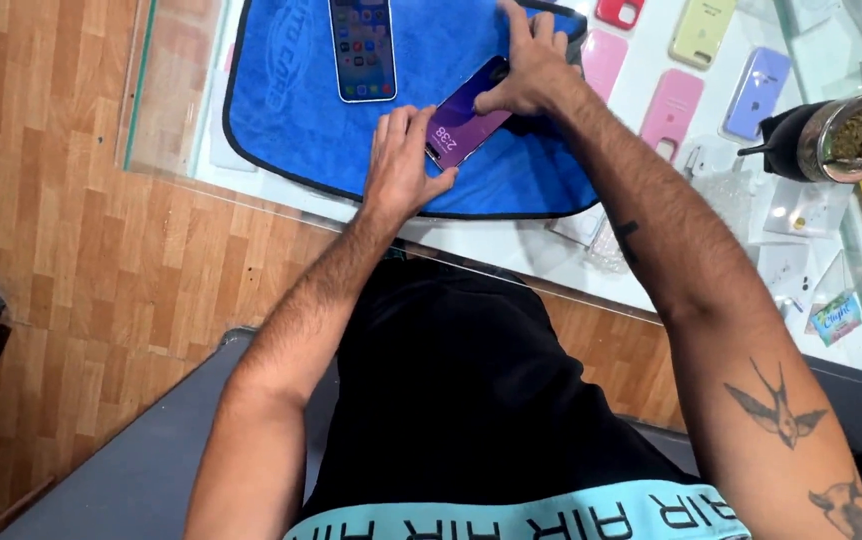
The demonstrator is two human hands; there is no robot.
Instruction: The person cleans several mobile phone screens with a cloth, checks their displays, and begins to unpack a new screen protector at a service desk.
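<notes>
Both hands on the purple-screen phone (466, 118), lying tilted on the blue cloth (291, 120) on the glass desk (511, 250). Left hand (403, 160) pinches its near end; right hand (531, 70) presses the far edge. Second phone (362, 48) alongside. Metal-rimmed cup (831, 140) holds green herb (859, 133).

Your phone (466, 112) lies flat and slanted on the blue cloth (291, 120), screen up and lit purple, its two ends partly covered; the cloth is spread flat.
</notes>
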